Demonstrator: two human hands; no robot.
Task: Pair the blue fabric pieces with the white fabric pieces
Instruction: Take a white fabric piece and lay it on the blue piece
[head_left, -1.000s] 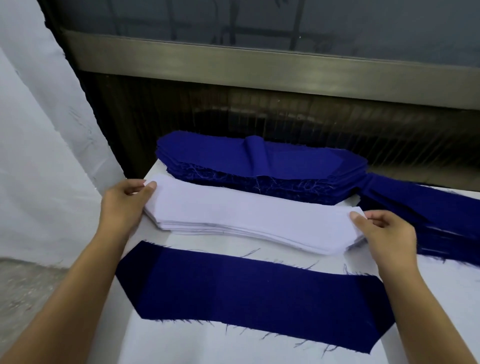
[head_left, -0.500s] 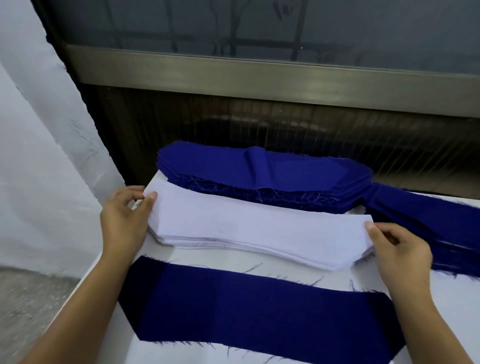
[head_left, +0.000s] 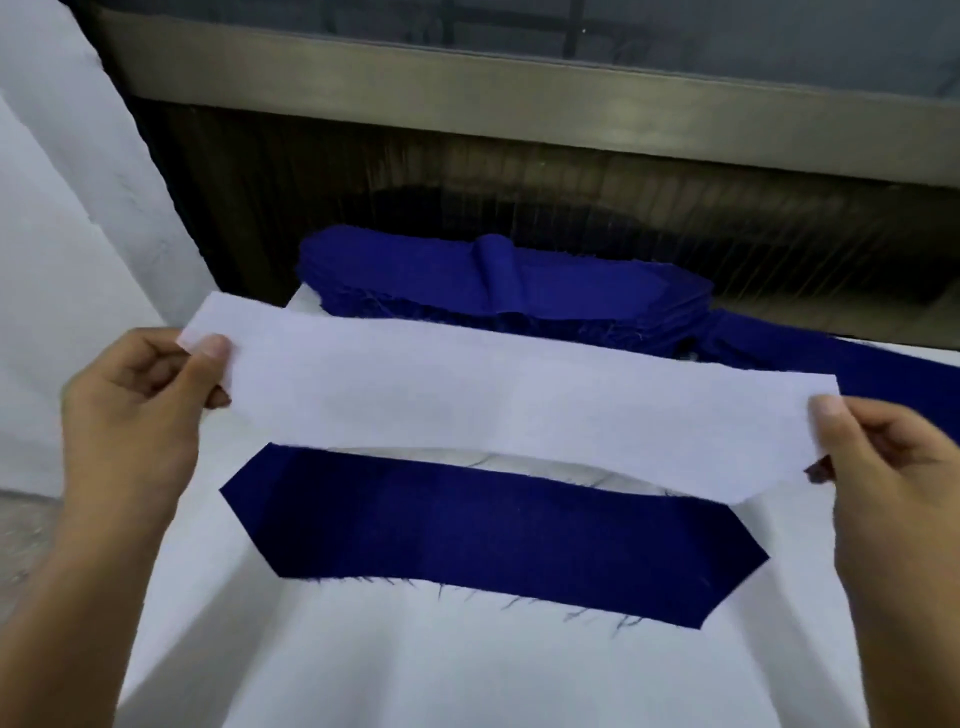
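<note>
A single white fabric piece (head_left: 498, 395) hangs stretched in the air above the table. My left hand (head_left: 140, 410) pinches its left end and my right hand (head_left: 893, 467) pinches its right end. Below it, one blue fabric piece (head_left: 493, 535) with angled ends lies flat on the white table (head_left: 415, 665). The lifted white piece covers the blue piece's far edge and hides the white stack behind it. A stack of blue pieces (head_left: 498, 286) sits at the table's far edge.
More blue fabric (head_left: 893, 374) spreads along the far right of the table. A dark wall with a metal sill (head_left: 519, 98) rises behind the table. A white wall (head_left: 62, 260) stands to the left, and the table's left edge drops to a grey floor (head_left: 21, 545).
Both hands have lifted one white piece off the white stack and brought it toward me, over the single blue piece. The view has moved closer to the table.
</note>
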